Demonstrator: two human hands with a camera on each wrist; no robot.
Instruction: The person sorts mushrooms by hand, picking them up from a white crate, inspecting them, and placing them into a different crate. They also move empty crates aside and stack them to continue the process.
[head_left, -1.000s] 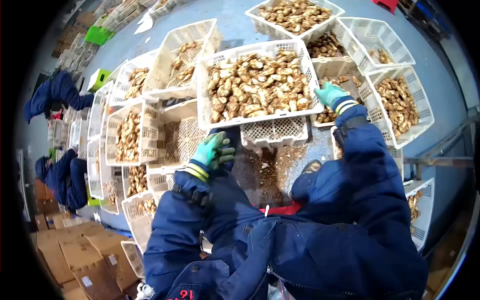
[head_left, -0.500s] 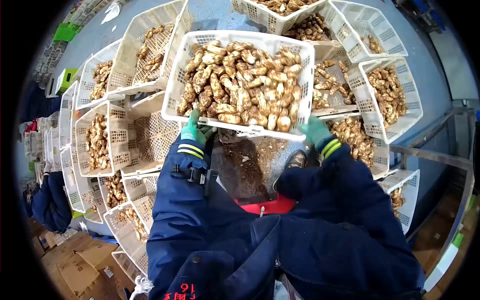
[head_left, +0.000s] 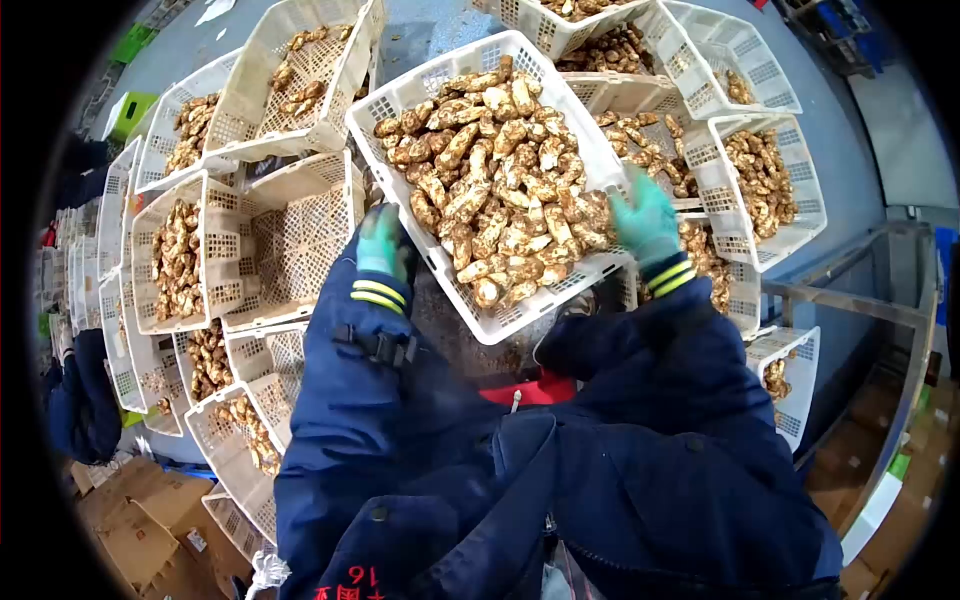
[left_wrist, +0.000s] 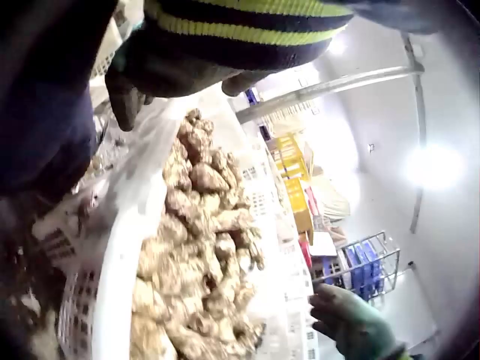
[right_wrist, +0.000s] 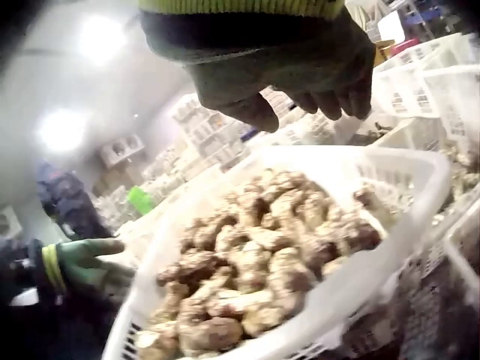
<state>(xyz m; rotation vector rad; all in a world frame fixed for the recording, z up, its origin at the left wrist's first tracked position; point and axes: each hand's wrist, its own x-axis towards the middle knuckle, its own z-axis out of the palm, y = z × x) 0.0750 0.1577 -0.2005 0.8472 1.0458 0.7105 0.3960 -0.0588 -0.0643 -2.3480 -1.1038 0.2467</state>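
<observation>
Crate, head view: white perforated plastic crate (head_left: 417, 234) of knobbly brown-and-cream roots (head_left: 490, 180), askew between the green-gloved left hand (head_left: 380, 243) and green-gloved right hand (head_left: 646, 218).
Left wrist view: left hand's fingers released, loosely bent.
Right wrist view: right hand's fingers released above the crate.

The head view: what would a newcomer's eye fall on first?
Probably the white rectangular plastic crate, skewed at centre, heaped with knobbly brown-and-cream root-like pieces. Next, the green-gloved left hand and green-gloved right hand beside it, then other white plastic crates on both sides.
</observation>
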